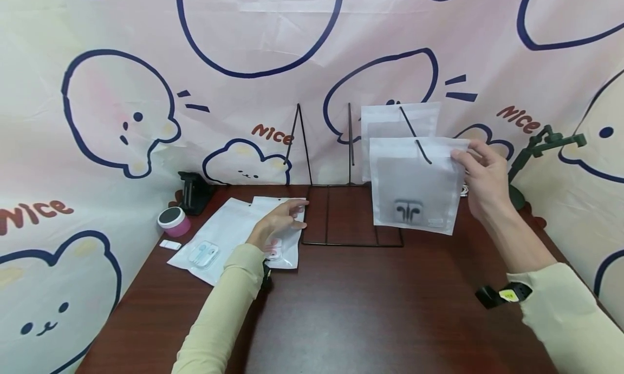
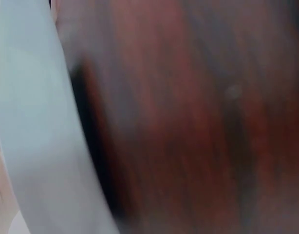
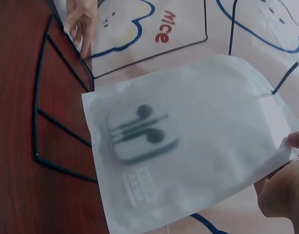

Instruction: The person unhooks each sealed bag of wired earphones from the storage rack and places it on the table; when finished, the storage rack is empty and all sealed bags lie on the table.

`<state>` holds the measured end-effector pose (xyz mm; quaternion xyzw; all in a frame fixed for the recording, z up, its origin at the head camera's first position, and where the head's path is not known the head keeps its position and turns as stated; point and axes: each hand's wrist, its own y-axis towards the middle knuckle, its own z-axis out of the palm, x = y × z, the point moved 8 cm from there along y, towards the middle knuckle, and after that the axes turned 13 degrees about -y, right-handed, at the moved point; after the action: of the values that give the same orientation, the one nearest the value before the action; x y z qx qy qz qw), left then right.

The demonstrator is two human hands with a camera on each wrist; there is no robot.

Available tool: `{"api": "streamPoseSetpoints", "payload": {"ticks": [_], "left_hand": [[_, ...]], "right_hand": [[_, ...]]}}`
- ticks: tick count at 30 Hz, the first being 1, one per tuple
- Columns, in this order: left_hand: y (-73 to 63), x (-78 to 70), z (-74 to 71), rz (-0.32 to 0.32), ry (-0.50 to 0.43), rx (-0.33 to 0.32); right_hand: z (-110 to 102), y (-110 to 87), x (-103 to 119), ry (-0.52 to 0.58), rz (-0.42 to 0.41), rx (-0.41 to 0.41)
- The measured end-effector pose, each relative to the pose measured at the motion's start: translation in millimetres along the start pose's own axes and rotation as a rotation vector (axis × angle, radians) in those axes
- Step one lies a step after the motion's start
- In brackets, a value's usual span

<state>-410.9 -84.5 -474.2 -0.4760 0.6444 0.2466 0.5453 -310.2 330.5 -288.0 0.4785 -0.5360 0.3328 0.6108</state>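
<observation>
Frosted white film forms the front pouch [image 1: 414, 182]. In the head view, it hangs at the right of the wire rack [image 1: 352, 246], with a slanting rod [image 1: 423, 151] passing through near its top edge. The right hand [image 1: 485, 182] pinches the upper right edge between thumb and fingers. A rear pouch [image 1: 390, 119] hangs behind. The left hand [image 1: 278, 222], fingers extended and apparently grasping nothing, is over the flat pouches [image 1: 229, 222] on the counter [image 1: 351, 309], beside the rack.

In the left wrist view, the counter is blurred; the state of the fingers cannot be told there.

In the right wrist view, the grip lies at the rod end, well apart from the earphone case [image 3: 142, 134]. Handling, as judged: light, limp, slightly slippery film; the case is probably the stiff, heavier part. Hold by an upper corner, clear of the hole, to limit tearing.
</observation>
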Motion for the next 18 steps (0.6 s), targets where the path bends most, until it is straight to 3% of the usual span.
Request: {"api": "streamPoseSetpoints", "payload": {"ticks": [10,18], "left_hand": [[0.6,-2.4,0.0,0.016,0.002,0.007],[-0.5,-2.0,-1.4,0.006,0.008,-0.005]], "right_hand": [[-11,-30.3,5,0.021,-0.022,0.044],[-20,-48.2,14,0.184,-0.091,0.086]]}}
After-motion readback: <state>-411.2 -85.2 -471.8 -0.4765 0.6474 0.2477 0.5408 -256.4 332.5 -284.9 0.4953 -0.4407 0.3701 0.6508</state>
